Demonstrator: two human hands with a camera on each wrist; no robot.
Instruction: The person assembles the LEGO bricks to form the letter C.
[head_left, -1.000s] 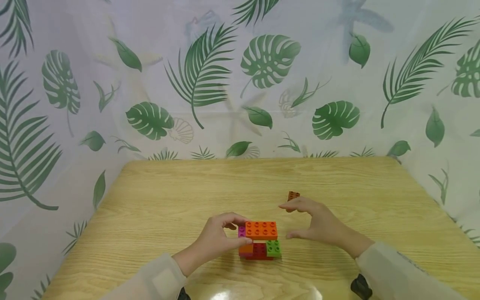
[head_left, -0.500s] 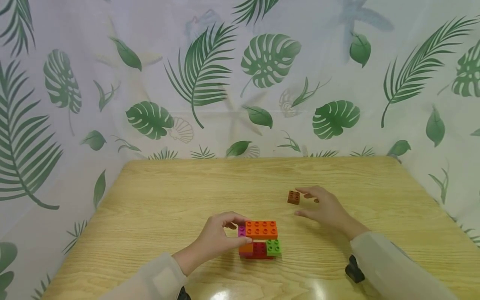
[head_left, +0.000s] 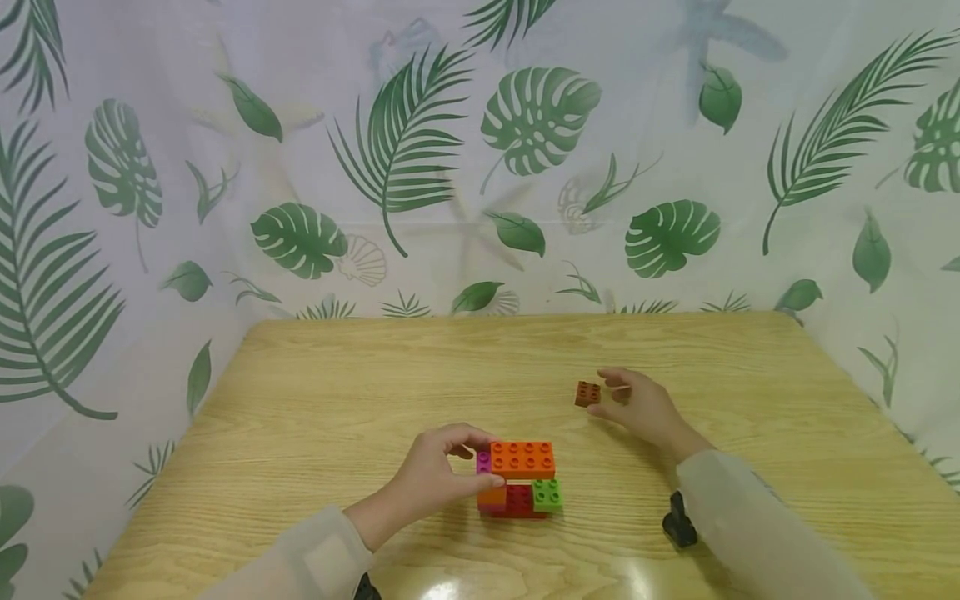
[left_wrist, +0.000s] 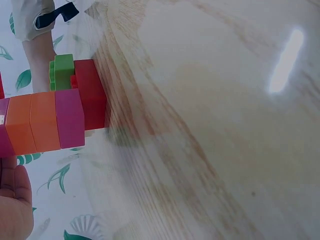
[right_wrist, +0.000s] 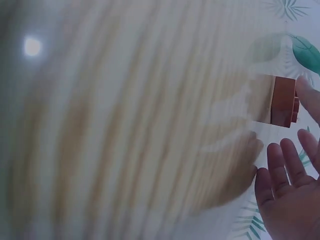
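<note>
My left hand (head_left: 438, 467) grips the left side of a small toy-brick build, thumb in front and fingers behind. On top of that build lies an orange brick (head_left: 522, 460); below it are a red brick (head_left: 517, 500) and a green brick (head_left: 547, 496). The left wrist view shows a column of magenta and orange bricks (left_wrist: 45, 122) in the build. Farther back on the table stands a brown brick (head_left: 588, 393). My right hand (head_left: 641, 408) is just right of it, fingers spread and thumb close to its near corner; contact cannot be made out.
Both hands work over a wood-grain table (head_left: 360, 367). Behind it and at its sides hangs a white leaf-patterned cloth (head_left: 450, 167). A dark wrist mount (head_left: 679, 521) shows under the right sleeve.
My right hand has moved from over the front of the brown brick, away from the build, to the brick's right side. The left hand and the build have stayed put.
</note>
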